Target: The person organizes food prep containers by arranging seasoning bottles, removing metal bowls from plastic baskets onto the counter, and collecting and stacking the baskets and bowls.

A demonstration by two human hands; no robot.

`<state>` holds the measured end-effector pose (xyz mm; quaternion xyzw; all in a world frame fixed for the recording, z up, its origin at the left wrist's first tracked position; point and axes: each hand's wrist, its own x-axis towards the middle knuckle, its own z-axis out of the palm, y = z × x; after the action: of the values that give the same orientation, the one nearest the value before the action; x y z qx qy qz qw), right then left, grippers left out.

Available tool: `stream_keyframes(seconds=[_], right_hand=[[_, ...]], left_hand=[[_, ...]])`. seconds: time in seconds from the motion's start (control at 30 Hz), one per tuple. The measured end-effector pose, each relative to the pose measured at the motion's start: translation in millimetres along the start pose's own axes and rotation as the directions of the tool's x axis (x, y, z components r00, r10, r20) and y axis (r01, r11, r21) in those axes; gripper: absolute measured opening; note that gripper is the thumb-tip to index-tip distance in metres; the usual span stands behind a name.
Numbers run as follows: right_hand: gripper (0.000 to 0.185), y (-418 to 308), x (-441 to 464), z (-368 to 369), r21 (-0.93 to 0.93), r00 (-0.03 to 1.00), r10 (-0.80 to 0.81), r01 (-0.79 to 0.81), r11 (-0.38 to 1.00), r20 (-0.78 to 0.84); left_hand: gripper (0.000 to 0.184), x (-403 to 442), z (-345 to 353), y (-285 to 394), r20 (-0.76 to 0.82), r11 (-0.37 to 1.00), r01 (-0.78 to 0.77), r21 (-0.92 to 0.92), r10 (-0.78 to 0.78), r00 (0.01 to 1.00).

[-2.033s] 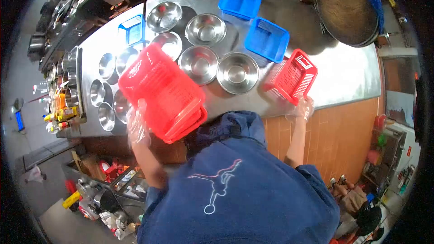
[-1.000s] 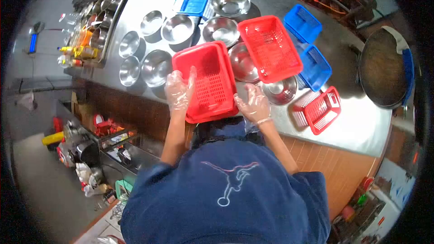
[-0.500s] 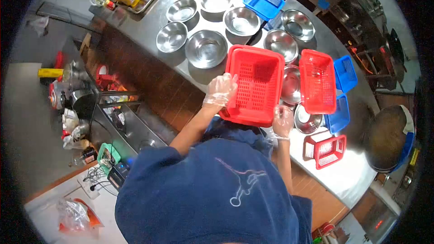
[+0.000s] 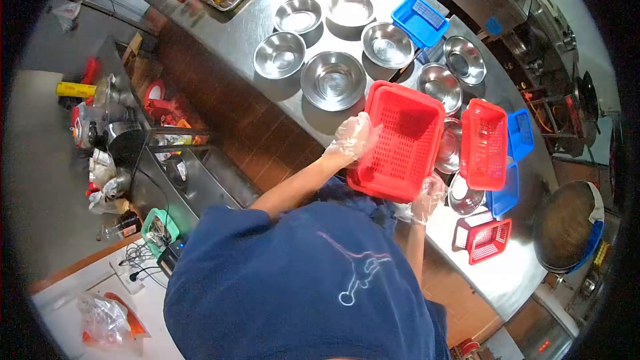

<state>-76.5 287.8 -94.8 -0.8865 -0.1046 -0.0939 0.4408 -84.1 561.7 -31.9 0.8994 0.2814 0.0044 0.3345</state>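
Observation:
A stack of red plastic baskets (image 4: 403,143) is held in front of the body at the near edge of the steel table. My left hand (image 4: 353,139), in a clear plastic glove, grips its left side. At its lower right corner is my right hand (image 4: 430,197), also gloved, with fingers closed on the rim. Right of the stack, another red basket (image 4: 485,145) lies over or beside steel bowls and blue baskets. Steel bowls (image 4: 333,81) stand beyond the stack. A smaller red basket (image 4: 490,241) sits near the table's right end.
Blue baskets (image 4: 420,21) stand at the back and right of the steel table (image 4: 247,33). A tray of bottles and containers (image 4: 233,1) is at the far left corner. A large round pan-like vessel (image 4: 568,227) is at the right. Shelves with pots (image 4: 123,137) stand left.
Earlier my right hand held the small red basket, now down on the table. One red basket has left the stack. Both hands now hold the stack, and the view has turned.

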Motion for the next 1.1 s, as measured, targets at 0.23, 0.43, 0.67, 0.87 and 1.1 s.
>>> stream_keyframes(seconds=[0.23, 0.43, 0.67, 0.87, 1.1], right_hand=[[0.017, -29.3, -9.0, 13.2, 0.153, 0.976, 0.200, -0.185, 0.971, -0.090], [0.031, 13.6, -26.4, 15.6, 0.429, 0.960, 0.279, -0.262, 0.864, 0.024], [0.032, -29.4, -11.6, 11.7, -0.269, 0.997, 0.078, -0.083, 0.960, -0.030], [0.034, -54.3, 0.8, 14.8, -0.552, 0.996, 0.080, -0.084, 0.830, -0.032], [0.028, -46.9, 8.8, 9.3, -0.429, 0.981, 0.180, -0.133, 0.893, 0.071]], left_hand=[[0.046, 11.0, -22.0, -8.8, 0.173, 0.995, -0.075, -0.070, 0.087, 0.981], [0.036, 7.8, -9.6, -23.3, 0.046, 0.807, -0.568, -0.158, 0.581, 0.813], [0.022, 52.3, -135.7, -35.7, -0.107, 0.763, -0.551, 0.339, 0.613, 0.783], [0.028, 121.0, -200.5, -107.1, -0.004, 0.095, -0.015, -0.995, 0.120, 0.993], [0.034, 190.3, -178.8, -201.0, 0.009, 0.256, 0.009, -0.967, -0.002, 1.000]])
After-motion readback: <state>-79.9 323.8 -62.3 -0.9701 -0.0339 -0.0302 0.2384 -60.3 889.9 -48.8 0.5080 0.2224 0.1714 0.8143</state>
